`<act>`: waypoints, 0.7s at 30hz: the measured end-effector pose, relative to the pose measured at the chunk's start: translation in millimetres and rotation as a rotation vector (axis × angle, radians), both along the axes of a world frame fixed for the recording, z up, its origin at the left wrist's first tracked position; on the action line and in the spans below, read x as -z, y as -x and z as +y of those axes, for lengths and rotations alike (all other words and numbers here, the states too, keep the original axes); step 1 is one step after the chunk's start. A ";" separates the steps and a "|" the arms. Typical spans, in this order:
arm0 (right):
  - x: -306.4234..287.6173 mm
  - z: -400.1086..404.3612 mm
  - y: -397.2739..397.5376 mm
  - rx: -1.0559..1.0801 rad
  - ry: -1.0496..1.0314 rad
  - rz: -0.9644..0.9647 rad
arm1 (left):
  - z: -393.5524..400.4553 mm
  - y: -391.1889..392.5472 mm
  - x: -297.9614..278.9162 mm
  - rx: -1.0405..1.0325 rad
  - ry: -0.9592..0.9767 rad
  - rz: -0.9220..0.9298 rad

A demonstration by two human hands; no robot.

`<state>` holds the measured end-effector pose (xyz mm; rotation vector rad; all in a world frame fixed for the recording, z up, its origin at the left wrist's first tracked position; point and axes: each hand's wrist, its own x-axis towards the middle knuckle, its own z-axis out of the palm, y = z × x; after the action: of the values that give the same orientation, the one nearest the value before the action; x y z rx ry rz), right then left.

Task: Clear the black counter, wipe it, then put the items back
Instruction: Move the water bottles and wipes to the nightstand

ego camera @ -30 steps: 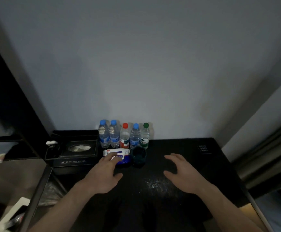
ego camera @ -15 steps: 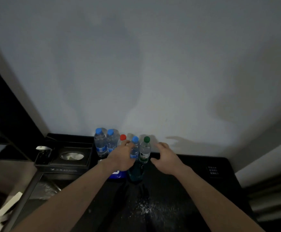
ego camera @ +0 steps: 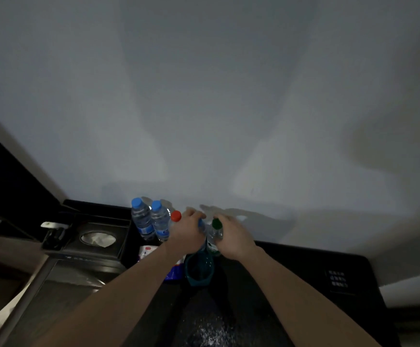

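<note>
Both my hands have come up off the desk [ego camera: 304,284] to the bottle row at the wall — left hand [ego camera: 187,235] fingers wrapped on the blue-capped bottle [ego camera: 202,225], right hand [ego camera: 234,237] closing round the green-capped bottle [ego camera: 215,232] — clearing begins.

Left hand [ego camera: 187,234]: arm stretched forward, fingers curled in a grip.
Right hand [ego camera: 234,237]: arm stretched forward, fingers curled likewise.
</note>
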<state>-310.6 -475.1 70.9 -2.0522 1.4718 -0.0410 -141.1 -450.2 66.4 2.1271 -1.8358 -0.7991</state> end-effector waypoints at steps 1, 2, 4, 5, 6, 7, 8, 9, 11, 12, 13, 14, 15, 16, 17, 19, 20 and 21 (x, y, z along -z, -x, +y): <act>4.2 -1.9 1.8 0.029 0.032 -0.019 | -1.6 2.1 3.8 -0.013 0.017 0.004; 6.8 -2.6 3.5 0.050 0.066 -0.031 | -2.8 4.7 7.0 -0.024 0.040 0.015; 13.3 -3.0 8.3 0.078 0.101 -0.064 | -5.0 10.4 9.7 -0.042 0.073 0.036; 14.9 -1.7 11.7 0.095 0.109 -0.091 | -5.2 14.0 8.7 -0.050 0.085 0.044; 15.9 -0.1 15.8 0.111 0.117 -0.115 | -4.7 17.4 6.8 -0.060 0.096 0.050; 15.2 2.1 20.5 0.124 0.126 -0.140 | -3.6 20.7 4.9 -0.068 0.109 0.055; 14.5 4.9 26.5 0.138 0.129 -0.164 | -1.6 23.7 4.0 -0.074 0.121 0.059; 13.6 7.9 33.5 0.155 0.131 -0.192 | 1.1 26.6 3.3 -0.082 0.140 0.070; 7.0 16.1 49.6 0.197 0.153 -0.253 | 8.3 31.1 -0.2 -0.101 0.189 0.115; 3.1 20.3 58.1 0.212 0.181 -0.286 | 12.4 33.1 -4.6 -0.106 0.227 0.136; -1.2 25.6 66.8 0.217 0.215 -0.321 | 17.6 35.6 -10.3 -0.103 0.273 0.156; -6.9 31.7 75.1 0.214 0.249 -0.352 | 23.5 38.3 -16.9 -0.089 0.316 0.171; -14.1 39.0 82.9 0.211 0.277 -0.379 | 30.5 41.6 -25.0 -0.069 0.352 0.185; -22.6 47.2 90.5 0.212 0.295 -0.402 | 39.3 45.4 -33.5 -0.045 0.380 0.195; -31.5 55.6 97.4 0.215 0.301 -0.421 | 49.0 49.1 -42.4 -0.024 0.403 0.204; -48.8 73.2 110.1 0.220 0.308 -0.430 | 70.9 56.4 -59.3 -0.001 0.443 0.231; -56.3 82.3 116.3 0.220 0.309 -0.421 | 82.8 59.7 -66.9 0.001 0.459 0.248; -63.4 91.7 122.3 0.220 0.308 -0.412 | 95.5 62.8 -74.0 -0.003 0.471 0.261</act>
<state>-432.8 -383.4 134.4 -1.9439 1.4813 -0.7745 -203.9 -354.7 140.4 1.6478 -1.6796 -0.5426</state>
